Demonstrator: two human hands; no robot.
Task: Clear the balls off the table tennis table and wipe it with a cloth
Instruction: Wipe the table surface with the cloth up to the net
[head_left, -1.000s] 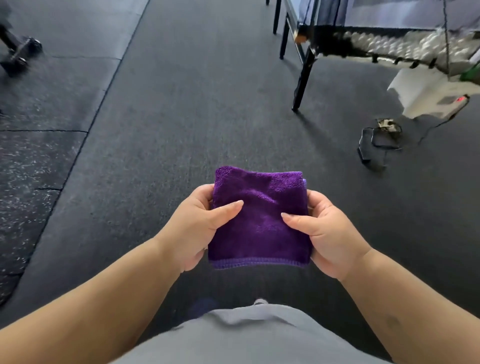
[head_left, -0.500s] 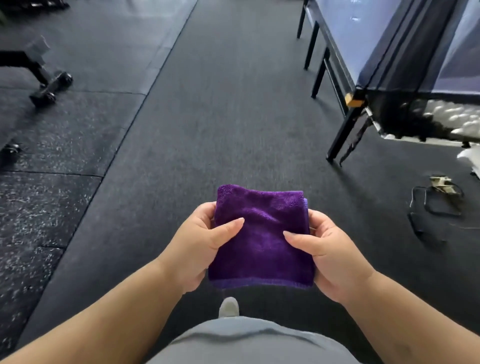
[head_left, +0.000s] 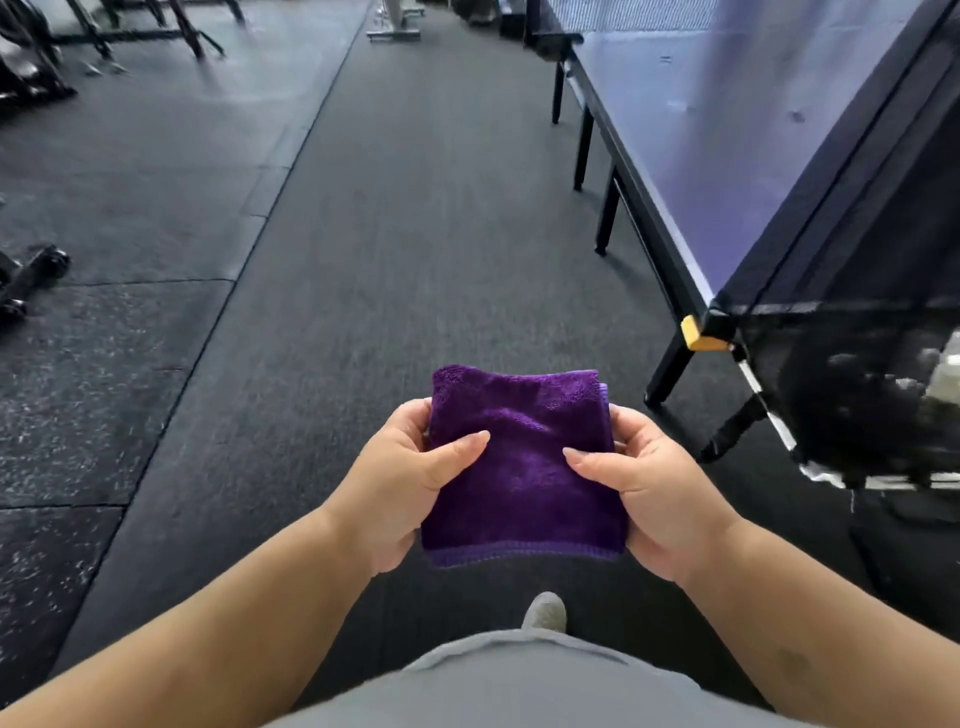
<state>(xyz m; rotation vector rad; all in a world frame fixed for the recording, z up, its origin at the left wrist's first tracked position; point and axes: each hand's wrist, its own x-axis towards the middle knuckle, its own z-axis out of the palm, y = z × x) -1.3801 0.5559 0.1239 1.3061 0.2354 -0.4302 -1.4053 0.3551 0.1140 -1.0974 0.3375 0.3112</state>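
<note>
Cloth (head_left: 524, 467), folded, pinched in my left hand (head_left: 400, 483) and right hand (head_left: 654, 488), held over floor. Table (head_left: 737, 130) ahead-right. Step: carrying cloth over. Next, I judge: reach tabletop, begin wiping.

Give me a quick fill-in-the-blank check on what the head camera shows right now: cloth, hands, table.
1. The folded purple terry cloth is held by ____ hands, the left hand and the right hand.
2. The blue-topped table tennis table stands to the person's ____.
3. The table's near corner carries a ____ plastic guard.
4. The cloth is not yet ____ the table.

Missing words: both; right; yellow; touching
</note>
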